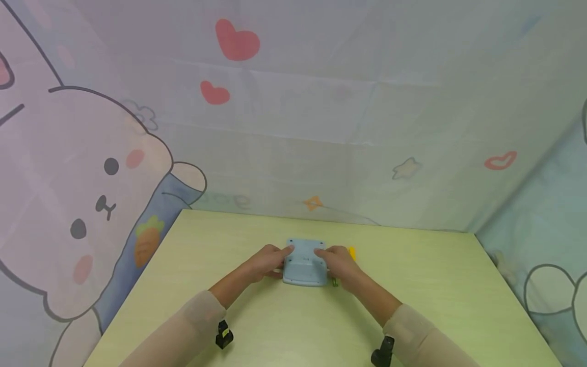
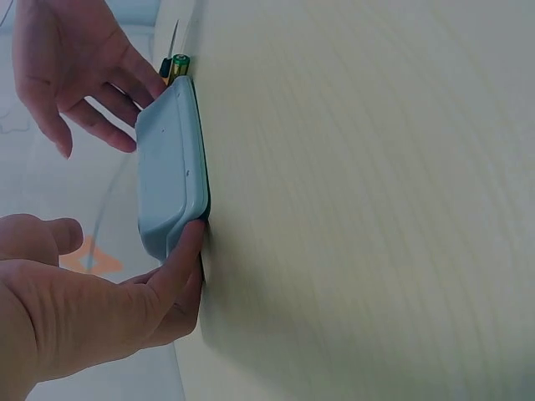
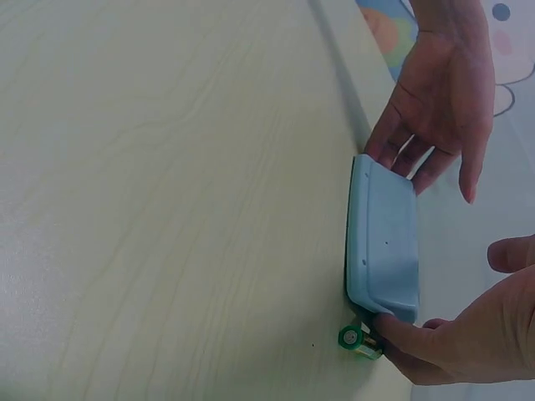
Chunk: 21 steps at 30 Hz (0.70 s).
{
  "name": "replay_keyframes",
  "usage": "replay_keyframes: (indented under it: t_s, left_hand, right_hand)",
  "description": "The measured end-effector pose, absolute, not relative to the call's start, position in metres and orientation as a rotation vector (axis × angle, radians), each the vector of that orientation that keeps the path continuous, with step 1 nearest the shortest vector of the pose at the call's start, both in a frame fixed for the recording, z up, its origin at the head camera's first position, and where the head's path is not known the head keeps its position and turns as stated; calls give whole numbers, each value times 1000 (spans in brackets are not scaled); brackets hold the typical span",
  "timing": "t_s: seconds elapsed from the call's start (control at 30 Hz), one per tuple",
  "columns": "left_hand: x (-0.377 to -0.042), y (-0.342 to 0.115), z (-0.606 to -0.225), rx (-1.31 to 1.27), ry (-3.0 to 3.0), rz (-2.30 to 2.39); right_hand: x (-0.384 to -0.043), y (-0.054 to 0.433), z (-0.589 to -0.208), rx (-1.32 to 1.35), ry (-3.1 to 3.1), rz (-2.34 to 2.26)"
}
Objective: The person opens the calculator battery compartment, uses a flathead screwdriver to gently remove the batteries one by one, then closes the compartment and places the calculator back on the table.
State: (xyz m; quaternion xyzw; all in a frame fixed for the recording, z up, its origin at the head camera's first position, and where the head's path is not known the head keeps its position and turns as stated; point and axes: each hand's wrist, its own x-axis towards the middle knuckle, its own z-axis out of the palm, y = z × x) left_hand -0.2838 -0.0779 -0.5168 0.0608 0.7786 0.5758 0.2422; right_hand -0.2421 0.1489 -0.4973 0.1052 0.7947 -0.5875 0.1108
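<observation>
A light-blue plastic device lies back side up on the table, with small screw holes and a raised section along its near part. My left hand touches its left side, fingertips at the lower edge. On the opposite side, my right hand does the same. Both wrist views show the thumbs raised off the device and the fingers fairly straight. Beside the right hand's fingers lies a green battery. The device's front is hidden underneath.
A screwdriver with a yellow handle lies just beyond the right hand, its thin shaft visible in the left wrist view. The pale wood-grain table ends at a printed cloth backdrop behind and at the sides.
</observation>
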Motion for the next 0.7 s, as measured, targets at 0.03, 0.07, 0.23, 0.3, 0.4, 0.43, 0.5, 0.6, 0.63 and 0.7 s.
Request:
replay_keyframes:
  t_s: [0.03,0.07,0.23,0.3,0.4,0.43,0.5,0.6,0.63,0.7]
  left_hand:
    - [-284,-78,-517,166,2129,1575]
    - [-284,-78,-517,168,2131,1574]
    - [-284,-78,-518,164,2140,1584]
    - [-284,-78,-518,155,2146,1589]
    - [-284,-78,-518,140,2156,1593]
    - [-284,-78,-518,137,2161,1595]
    - [-284,-78,-517,134,2171,1600]
    - [-285,-78,-516,125,2189,1617]
    - [-286,-79,-516,124,2197,1622]
    - [-287,-80,-515,127,2208,1633]
  right_hand:
    - [-243,149,-498,306,2343,-1718]
    - [-243,149,-498,303,2346,-1715]
    - [-246,152,-502,283,2300,-1760]
    - [-247,154,-504,278,2288,-1774]
    - [-247,154,-505,274,2289,-1785]
    - [-247,154,-505,270,2296,-1788]
    - [-247,153,-504,268,2316,-1790]
    - [-248,153,-504,260,2342,-1808]
    - [-248,153,-504,259,2349,-1818]
    - [-248,152,-503,270,2349,-1841]
